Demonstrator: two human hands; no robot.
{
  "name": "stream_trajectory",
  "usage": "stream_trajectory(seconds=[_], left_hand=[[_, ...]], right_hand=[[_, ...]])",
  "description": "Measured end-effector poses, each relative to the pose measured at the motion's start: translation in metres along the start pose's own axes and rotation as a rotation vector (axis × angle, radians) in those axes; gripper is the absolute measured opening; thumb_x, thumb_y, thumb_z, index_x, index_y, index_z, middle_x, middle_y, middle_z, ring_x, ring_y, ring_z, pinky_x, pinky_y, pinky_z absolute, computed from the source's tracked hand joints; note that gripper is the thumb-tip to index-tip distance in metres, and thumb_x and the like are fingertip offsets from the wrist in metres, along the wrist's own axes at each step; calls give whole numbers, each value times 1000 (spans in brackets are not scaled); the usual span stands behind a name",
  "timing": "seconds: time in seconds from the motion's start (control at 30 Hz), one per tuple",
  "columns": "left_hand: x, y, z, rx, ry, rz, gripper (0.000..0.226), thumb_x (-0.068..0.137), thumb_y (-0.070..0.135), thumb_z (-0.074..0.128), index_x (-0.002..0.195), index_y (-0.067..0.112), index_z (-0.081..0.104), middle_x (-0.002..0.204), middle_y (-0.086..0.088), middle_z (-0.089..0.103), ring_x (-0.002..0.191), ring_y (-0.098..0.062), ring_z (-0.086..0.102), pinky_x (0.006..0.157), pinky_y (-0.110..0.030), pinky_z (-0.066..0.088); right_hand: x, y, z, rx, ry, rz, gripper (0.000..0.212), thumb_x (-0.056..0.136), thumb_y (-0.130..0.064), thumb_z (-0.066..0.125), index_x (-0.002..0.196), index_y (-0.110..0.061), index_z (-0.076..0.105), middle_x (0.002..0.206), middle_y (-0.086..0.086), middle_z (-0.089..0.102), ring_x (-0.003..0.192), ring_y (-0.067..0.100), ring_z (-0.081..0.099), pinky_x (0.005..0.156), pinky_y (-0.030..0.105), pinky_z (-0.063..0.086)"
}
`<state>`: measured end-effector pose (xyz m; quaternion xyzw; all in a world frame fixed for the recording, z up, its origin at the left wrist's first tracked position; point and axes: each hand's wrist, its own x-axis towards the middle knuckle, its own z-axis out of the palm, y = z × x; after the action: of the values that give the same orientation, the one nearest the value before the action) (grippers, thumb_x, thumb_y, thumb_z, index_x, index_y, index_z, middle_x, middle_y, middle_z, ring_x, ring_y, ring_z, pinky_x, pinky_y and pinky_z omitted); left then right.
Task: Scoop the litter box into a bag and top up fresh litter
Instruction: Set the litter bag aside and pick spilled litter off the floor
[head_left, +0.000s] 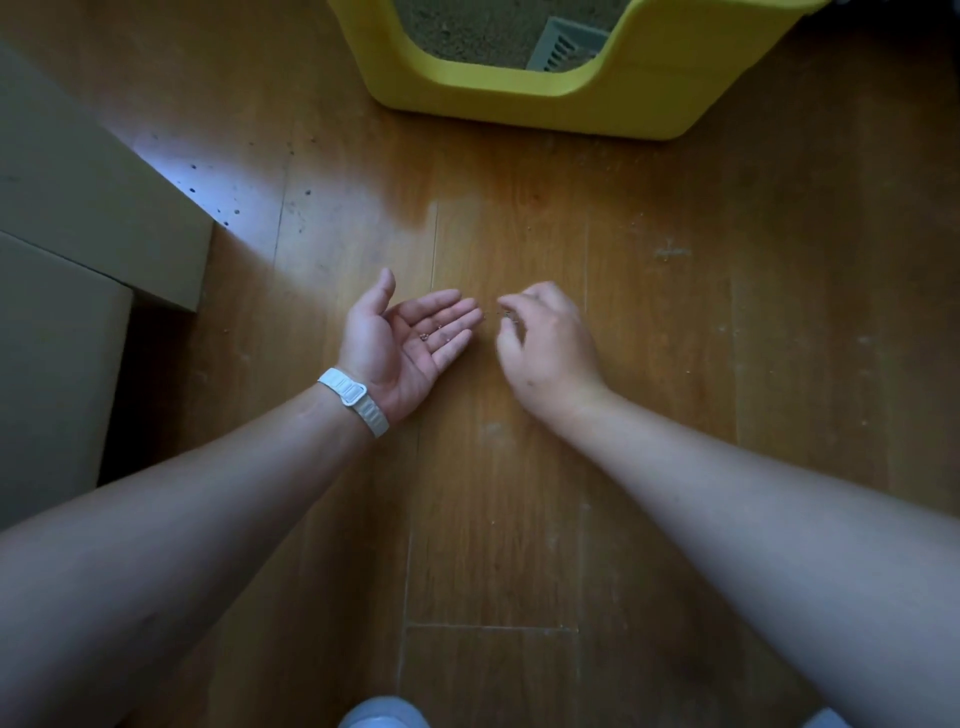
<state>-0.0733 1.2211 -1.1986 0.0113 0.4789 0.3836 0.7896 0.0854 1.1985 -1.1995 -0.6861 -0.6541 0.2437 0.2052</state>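
Note:
A yellow litter box (545, 98) stands on the wooden floor at the top, with grey-brown litter (478, 26) inside and a grey slotted scoop (566, 47) lying in it. My left hand (410, 343) is held palm up just above the floor, fingers apart, with a few small litter grains (431, 335) resting on the palm. My right hand (545, 348) is palm down beside it, its fingertips pinched together near the left fingertips over tiny grains on the floor. No bag is in view.
Cardboard boxes (78, 249) stand at the left, close to my left forearm. Scattered litter specks (234, 208) dot the floor in the bright patch at the left. A white band (353, 400) circles my left wrist. Pale shapes (384, 714) show at the bottom edge.

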Motion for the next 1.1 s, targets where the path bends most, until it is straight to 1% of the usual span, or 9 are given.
stream_trajectory(seconds=[0.17,0.27,0.37,0.53,0.63,0.77,0.9,1.0,1.1], left_hand=[[-3,4,-6,7,15,11,71,98,57,32,113,-6,61,115,-24,68,108,-33,67,99,-39,50],[-1,5,-8,0,22,12,71,98,57,33,114,-6,61,116,-24,67,109,-33,66,97,-39,51],[1,4,-8,-10,29,8,72,97,58,34,115,-7,61,116,-24,67,109,-33,66,95,-38,53],[8,2,-5,-30,36,-11,72,97,58,34,115,-7,60,114,-25,68,108,-34,67,89,-38,57],[12,1,-4,-15,45,-18,71,97,57,34,113,-7,61,113,-24,68,107,-34,67,90,-38,56],[15,-1,-2,-17,46,-19,71,97,57,34,115,-7,60,115,-24,68,108,-33,67,93,-40,53],[17,-1,0,-24,39,-17,71,97,57,34,117,-6,59,116,-24,67,109,-34,66,95,-40,53],[18,-2,1,-21,41,-12,71,97,57,35,117,-6,60,116,-23,67,109,-33,66,95,-39,53],[18,-3,1,-14,41,-9,70,97,57,34,115,-6,60,116,-23,67,109,-33,66,96,-39,52]], right_hand=[[19,40,-11,-119,-176,15,33,93,-22,62,124,-9,66,107,8,56,108,25,51,93,24,35],[33,41,-17,-146,-296,-99,38,92,-27,65,126,-10,65,108,7,56,108,23,50,93,21,33],[40,39,-16,-195,-395,-250,36,91,-26,66,123,-10,66,105,8,56,108,24,50,96,26,35],[46,43,-10,-198,-391,-306,31,92,-24,65,119,-9,69,102,9,58,105,24,52,93,25,36],[46,47,-4,-137,-314,-283,24,90,-18,68,110,-6,73,97,11,62,99,28,56,87,22,35],[44,51,2,-86,-237,-246,16,87,-13,70,98,-3,76,92,12,64,92,30,60,82,24,38],[45,50,5,-62,-190,-223,9,83,-9,70,85,-2,75,85,13,65,85,32,61,79,24,37],[50,47,5,-95,-209,-213,8,86,-8,67,83,-2,73,89,12,65,89,31,60,81,27,37],[53,43,5,-154,-236,-230,11,90,-9,62,85,-2,69,95,12,62,97,32,56,86,34,42]])
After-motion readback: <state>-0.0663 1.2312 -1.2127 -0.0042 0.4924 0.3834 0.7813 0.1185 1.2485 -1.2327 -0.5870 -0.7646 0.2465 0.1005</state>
